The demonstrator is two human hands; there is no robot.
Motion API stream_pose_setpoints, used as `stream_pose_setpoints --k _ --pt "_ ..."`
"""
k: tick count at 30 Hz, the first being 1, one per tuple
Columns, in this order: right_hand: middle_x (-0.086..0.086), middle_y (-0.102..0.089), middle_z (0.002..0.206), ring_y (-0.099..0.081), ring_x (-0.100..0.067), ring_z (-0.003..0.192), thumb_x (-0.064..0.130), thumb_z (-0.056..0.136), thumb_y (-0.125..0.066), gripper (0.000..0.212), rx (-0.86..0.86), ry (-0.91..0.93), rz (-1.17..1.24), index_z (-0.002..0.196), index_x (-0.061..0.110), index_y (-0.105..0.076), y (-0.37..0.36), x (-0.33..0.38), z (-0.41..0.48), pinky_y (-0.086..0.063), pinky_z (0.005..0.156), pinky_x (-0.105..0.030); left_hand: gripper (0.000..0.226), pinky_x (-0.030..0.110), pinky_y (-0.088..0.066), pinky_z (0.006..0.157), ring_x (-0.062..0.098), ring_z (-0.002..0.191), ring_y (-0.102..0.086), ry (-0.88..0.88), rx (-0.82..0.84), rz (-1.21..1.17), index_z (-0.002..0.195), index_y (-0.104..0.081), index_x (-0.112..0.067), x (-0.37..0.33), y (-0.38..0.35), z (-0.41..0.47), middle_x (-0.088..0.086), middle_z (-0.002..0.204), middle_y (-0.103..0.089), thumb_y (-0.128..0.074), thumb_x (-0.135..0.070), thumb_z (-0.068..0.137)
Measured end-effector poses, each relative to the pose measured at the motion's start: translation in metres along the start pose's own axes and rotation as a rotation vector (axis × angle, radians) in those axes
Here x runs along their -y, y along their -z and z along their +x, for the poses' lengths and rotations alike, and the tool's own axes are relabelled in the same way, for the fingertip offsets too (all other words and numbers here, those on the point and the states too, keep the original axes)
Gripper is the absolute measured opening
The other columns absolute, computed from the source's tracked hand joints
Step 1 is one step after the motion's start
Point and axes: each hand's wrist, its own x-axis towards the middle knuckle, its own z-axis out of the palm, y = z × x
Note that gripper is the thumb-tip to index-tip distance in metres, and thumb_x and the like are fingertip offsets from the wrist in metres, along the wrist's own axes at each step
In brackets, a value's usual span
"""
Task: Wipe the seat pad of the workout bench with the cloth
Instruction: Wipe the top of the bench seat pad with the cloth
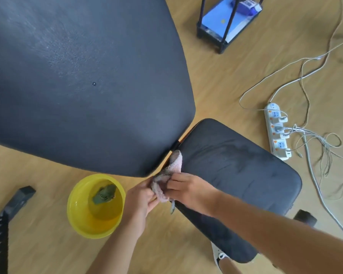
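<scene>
The seat pad [236, 175] is lying in the lower right of the frame, dark and faintly streaked across its middle, which suggests moisture. At its left edge, close to the gap where it is meeting the large backrest pad [77, 86], a pale pinkish cloth [171, 171] is being bunched, one end draping up onto the seat pad's corner. The left hand [141, 196] is gripping the lower part of the cloth, fingers curled shut around it. The right hand [184, 187] is pressing in from the other side, fingers closed and pinching the same wad. Both hands working one bundle looks like refolding or gathering it for a fresh wiping face, held at the pad's edge so a stroke can begin there.

Just left of the hands, a yellow basin [73, 214] is sitting on the wooden floor [216, 76], holding shallow water and a green cloth [104, 193] lying soaked near its far side, probably kept within reach for rinsing.
</scene>
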Motion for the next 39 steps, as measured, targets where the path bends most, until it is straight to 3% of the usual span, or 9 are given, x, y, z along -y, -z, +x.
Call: stream_pose_setpoints --k 2,7,10,11,16,22,31,35,39 --pt "-0.002 -0.065 0.122 -0.060 -0.024 0.111 0.002 0.094 -0.059 0.025 -0.054 -0.028 -0.101 0.108 0.014 -0.076 0.023 -0.059 -0.023 -0.050 0.097 -0.033 0.028 0.031 -0.061 0.086 0.023 0.110 -0.070 -0.103 0.014 0.216 0.109 -0.076 -0.015 -0.001 -0.002 -0.001 0.006 0.112 -0.077 -0.062 -0.001 0.090" --pt "-0.006 -0.067 0.093 -0.060 -0.038 0.095 0.005 0.093 -0.065 0.015 -0.456 -1.211 -0.039 0.098 0.009 -0.079 0.068 -0.114 -0.076 -0.042 0.073 -0.034 0.063 0.045 -0.057 0.081 0.038 0.098 -0.070 -0.458 -0.178 0.999 0.106 -0.071 0.008 -0.011 -0.027 0.000 0.024 0.101 -0.074 -0.083 -0.045 0.076" --pt "-0.003 -0.071 0.092 -0.061 -0.030 0.088 -0.010 0.086 -0.070 0.025 -0.452 -0.949 0.048 0.092 0.012 -0.081 0.035 -0.034 -0.103 -0.051 0.077 -0.034 0.055 0.046 -0.047 0.055 0.011 0.079 -0.028 -0.506 -0.210 1.087 0.061 -0.062 0.009 -0.017 -0.037 0.012 0.022 0.058 -0.064 -0.089 -0.038 0.069" --pt "-0.001 -0.073 0.094 -0.062 -0.026 0.088 -0.008 0.087 -0.067 0.026 -0.365 -0.783 0.053 0.092 0.014 -0.081 0.023 -0.004 -0.114 -0.055 0.077 -0.034 0.059 0.041 -0.042 0.050 0.009 0.085 -0.032 -0.500 -0.190 1.124 0.050 -0.053 0.002 -0.016 -0.034 0.018 0.009 0.093 -0.055 -0.089 -0.043 0.066" --pt "-0.002 -0.068 0.084 -0.059 -0.023 0.077 0.004 0.090 -0.066 0.016 -0.074 -0.319 -0.005 0.082 0.015 -0.075 0.024 0.004 -0.151 -0.056 0.070 -0.032 0.073 0.036 -0.042 0.044 0.037 0.041 -0.057 -0.334 -0.077 1.312 0.049 -0.021 -0.016 -0.030 -0.033 0.041 0.001 0.045 -0.027 -0.083 -0.054 0.052" --pt "-0.004 -0.075 0.091 -0.065 -0.022 0.088 -0.001 0.086 -0.068 0.020 -0.373 -1.229 0.441 0.090 0.013 -0.082 0.105 -0.100 -0.084 -0.045 0.067 -0.016 0.071 0.030 -0.022 0.051 0.019 0.052 -0.028 -0.367 0.025 1.394 0.058 -0.015 -0.021 -0.042 -0.043 0.031 -0.003 0.058 -0.018 -0.084 -0.038 0.062" --pt "-0.002 -0.058 0.073 -0.050 -0.013 0.068 0.041 0.082 -0.084 0.035 0.077 -1.291 0.523 0.102 0.013 -0.082 0.104 -0.158 0.022 -0.039 0.056 -0.022 0.065 0.031 -0.027 0.043 0.031 0.055 -0.065 -0.354 0.044 1.453 0.052 -0.035 -0.007 -0.048 -0.038 0.031 -0.002 0.045 -0.031 -0.083 -0.046 0.072" --pt "-0.007 -0.047 0.065 -0.047 -0.022 0.065 0.089 0.061 -0.063 0.089 0.324 -1.380 0.399 0.081 0.002 -0.070 0.127 -0.156 -0.073 -0.036 0.061 -0.032 0.070 0.027 -0.040 0.038 0.019 0.043 -0.058 -0.315 0.055 1.377 0.101 -0.059 0.019 -0.049 -0.039 0.027 0.003 0.047 -0.047 -0.080 -0.044 0.078" --pt "-0.001 -0.069 0.071 -0.063 -0.023 0.071 0.080 0.063 -0.074 0.039 0.237 -1.480 0.537 0.069 0.041 -0.078 0.145 -0.133 -0.109 -0.045 0.063 -0.031 0.073 0.023 -0.036 0.046 0.023 0.049 -0.055 -0.306 0.067 1.388 0.110 -0.062 0.017 -0.050 -0.037 0.027 0.018 0.072 -0.071 -0.079 -0.047 0.079"
